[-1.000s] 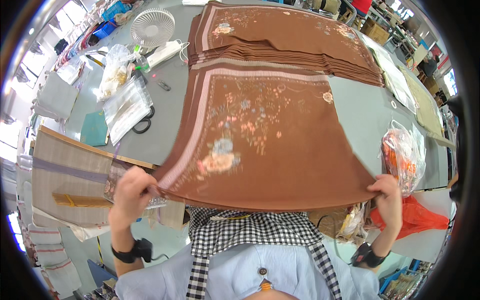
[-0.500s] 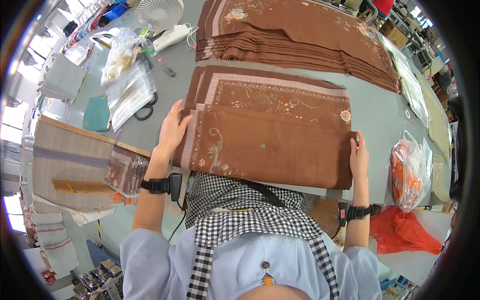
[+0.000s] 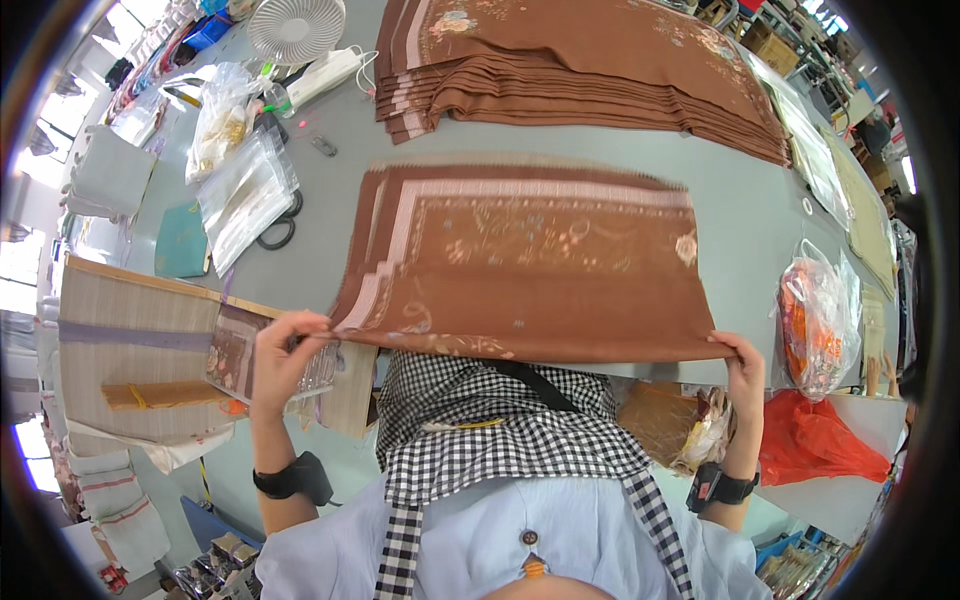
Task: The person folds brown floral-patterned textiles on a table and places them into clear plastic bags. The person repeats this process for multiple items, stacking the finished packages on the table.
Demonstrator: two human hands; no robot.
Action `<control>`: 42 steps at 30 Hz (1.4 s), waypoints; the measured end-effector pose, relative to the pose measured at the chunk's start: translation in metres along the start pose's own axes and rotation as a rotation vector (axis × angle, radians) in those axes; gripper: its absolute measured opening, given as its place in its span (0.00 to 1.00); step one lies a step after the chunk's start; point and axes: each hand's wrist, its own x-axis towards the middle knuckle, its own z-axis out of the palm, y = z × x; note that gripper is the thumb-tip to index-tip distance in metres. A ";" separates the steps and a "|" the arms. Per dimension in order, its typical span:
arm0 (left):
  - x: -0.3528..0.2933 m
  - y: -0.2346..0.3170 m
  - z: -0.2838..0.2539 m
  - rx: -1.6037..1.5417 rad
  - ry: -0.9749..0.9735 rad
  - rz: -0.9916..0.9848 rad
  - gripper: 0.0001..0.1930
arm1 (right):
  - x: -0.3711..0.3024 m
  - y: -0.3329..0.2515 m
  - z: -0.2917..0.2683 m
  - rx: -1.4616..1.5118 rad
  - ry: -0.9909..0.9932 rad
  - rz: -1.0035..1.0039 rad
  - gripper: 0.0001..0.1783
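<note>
A folded brown scarf (image 3: 560,295) with a floral pattern and a pale pink border lies at the table's near edge, its front part raised toward me. My left hand (image 3: 285,355) pinches its near left corner between thumb and fingers. At the near right corner, my right hand (image 3: 741,366) grips the same scarf, fingers closed over the edge. The cloth stretches between both hands and is slightly blurred. Beyond it lies a stack of similar folded brown scarves (image 3: 590,85).
On the left are a white fan (image 3: 297,30), clear plastic bags (image 3: 246,205), black scissors (image 3: 277,233) and a teal pouch (image 3: 182,240). A wooden board (image 3: 140,330) juts out at the near left. On the right sits a plastic bag with orange contents (image 3: 815,325), above a red bag (image 3: 825,440).
My hands have gone from lying along the scarf's sides to gripping its two near corners. They are lower and further apart, and the scarf has shifted toward me, away from the stack.
</note>
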 end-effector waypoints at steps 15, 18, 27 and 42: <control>0.175 -0.064 0.089 0.882 0.422 0.255 0.14 | 0.173 0.053 0.077 -0.390 0.424 -0.094 0.22; 0.144 -0.016 0.123 0.748 0.557 0.488 0.15 | 0.127 0.046 0.070 -0.373 0.393 0.031 0.27; 0.060 0.044 0.302 0.373 -0.454 0.755 0.38 | 0.119 -0.037 0.072 0.983 0.045 0.139 0.23; 0.040 -0.068 0.091 0.679 0.306 -0.022 0.21 | 0.137 -0.055 0.219 -0.665 0.031 -0.483 0.31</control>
